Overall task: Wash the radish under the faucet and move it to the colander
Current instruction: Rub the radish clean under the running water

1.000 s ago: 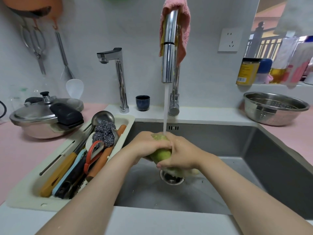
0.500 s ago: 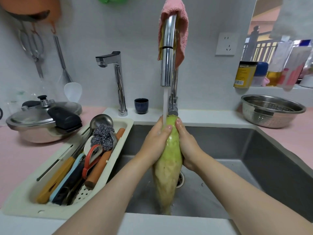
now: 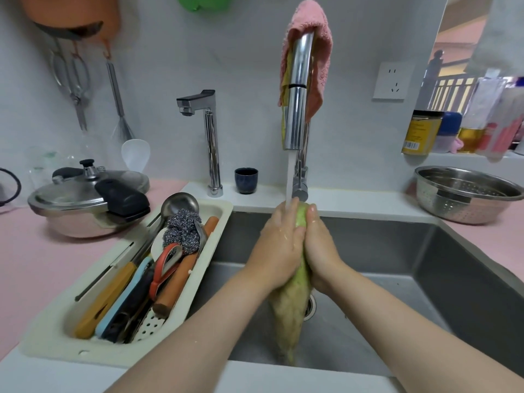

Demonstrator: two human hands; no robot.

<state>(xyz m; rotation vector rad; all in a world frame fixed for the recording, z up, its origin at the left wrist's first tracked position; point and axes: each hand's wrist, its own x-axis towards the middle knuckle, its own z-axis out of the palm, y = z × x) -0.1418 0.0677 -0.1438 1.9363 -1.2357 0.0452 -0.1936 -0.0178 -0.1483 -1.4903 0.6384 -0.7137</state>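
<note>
At frame centre, under the faucet (image 3: 295, 92), the radish (image 3: 292, 302) is held upright, clasped by left hand (image 3: 279, 246) and right hand (image 3: 320, 245); rubbing downward is advised; the colander (image 3: 467, 194) is well apart, right.

Radish (image 3: 293, 304) middle hidden behind left hand (image 3: 279, 248) and right hand (image 3: 320, 248); lower tip blurred; colander (image 3: 465, 194) cut by right edge; orange pot (image 3: 73, 12) cropped at top; shelf bottle labels too blurred to read.
</note>
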